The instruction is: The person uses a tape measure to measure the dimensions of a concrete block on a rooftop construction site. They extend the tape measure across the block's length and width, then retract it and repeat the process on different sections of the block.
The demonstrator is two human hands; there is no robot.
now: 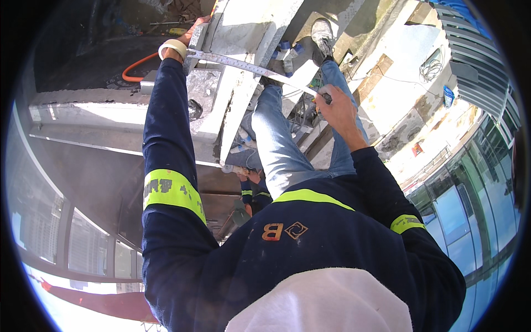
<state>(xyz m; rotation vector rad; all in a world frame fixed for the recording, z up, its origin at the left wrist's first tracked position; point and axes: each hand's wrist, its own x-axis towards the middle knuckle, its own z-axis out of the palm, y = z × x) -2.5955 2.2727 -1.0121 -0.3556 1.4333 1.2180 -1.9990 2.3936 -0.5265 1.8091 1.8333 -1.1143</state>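
Note:
My right hand (338, 110) grips the case of a tape measure (320, 108), mostly covered by the fingers. Its pale steel blade (249, 67) stretches out to the left across a light-coloured ledge (238, 99). The far end of the blade reaches a grey block-like edge (195, 50) beside my left wrist. My left hand (191, 34) reaches over this edge with its fingers stretched forward; whether it holds anything is partly hidden. A roll of masking tape (173, 46) hangs around my left wrist like a bracelet.
An orange hose or cord (135, 68) curves left of my wrist. Blue-and-white cylindrical pieces (286, 56) and tangled cables (305, 110) lie near my feet. Below the ledge, a co-worker's sleeves (251, 186) and hands show. Corrugated panels (477, 62) stand at the right.

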